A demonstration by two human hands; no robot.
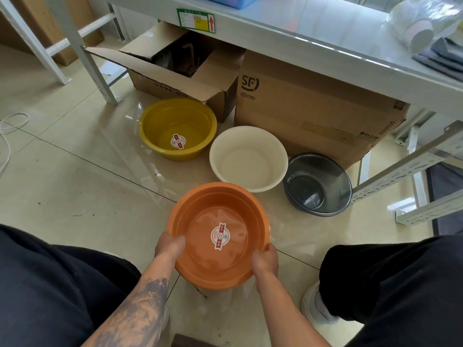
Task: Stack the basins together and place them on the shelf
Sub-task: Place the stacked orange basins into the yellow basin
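Note:
I hold an orange basin (200, 259) with a round sticker inside, just above the tiled floor between my knees. My left hand (168, 244) grips its left rim, thumb inside. My right hand (266, 259) grips the near right rim. Beyond it on the floor stand a yellow basin (160, 126) with a sticker at the left, a cream basin (248, 159) in the middle, and a dark grey translucent basin (323, 186) at the right. None are stacked. The grey metal shelf (288, 23) runs across the top.
Under the shelf sit an open cardboard box (175, 78) and a large closed SF box (313, 108). A shelf post (85, 58) stands at the left, a slotted brace (406, 169) at the right. On the shelf lie a blue basket (233, 1), bagged items (421, 26) and folded cloth (443, 56).

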